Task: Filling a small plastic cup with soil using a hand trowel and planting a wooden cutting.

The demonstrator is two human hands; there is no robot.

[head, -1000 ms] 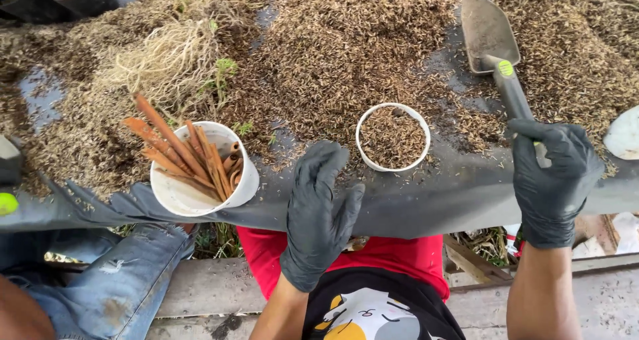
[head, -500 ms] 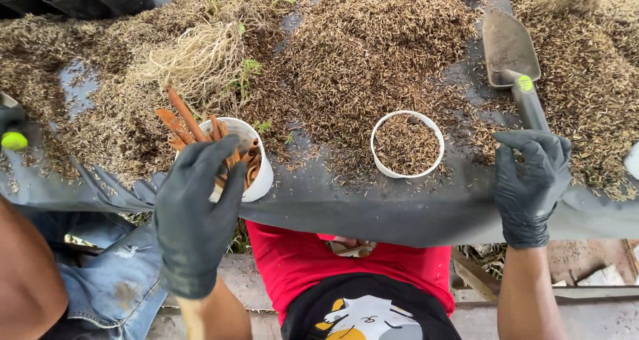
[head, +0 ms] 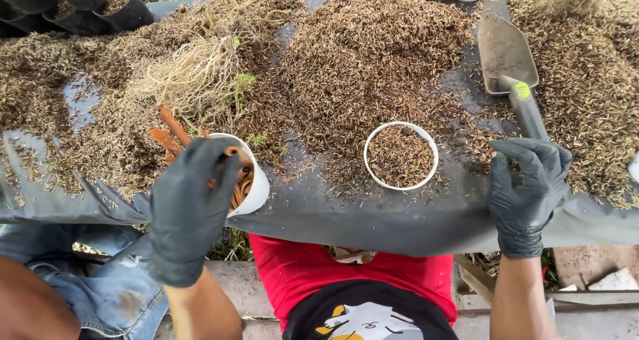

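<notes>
View: we look straight down from the head camera at our two hands, both in black gloves, over a tabletop covered with a dark sheet.

Left hand: our left hand is raised over a white cup at the near left of the tabletop. Its fingers curl down over the cup's mouth. We cannot tell whether the grip has closed on anything inside.

White cup: it stands upright near the front edge and holds orange-brown sticks. Several poke out past the rim toward the far left.

Right hand: our right hand rests at the near right edge. Its grip is clenched around the handle of a garden trowel.

Trowel: its grey blade lies flat on the sheet, pointing away from us, with a green spot where handle meets blade.

Round pot: a white-rimmed pot stands between the two hands, filled with the same brown husk-like material as the heaps.

Heaps: loose brown husk material covers most of the far tabletop. A tangle of pale roots lies on it behind the cup.

Far left: empty black nursery pots sit at the top corner.

Near left: another person's knee in blue jeans shows below the tabletop.
</notes>
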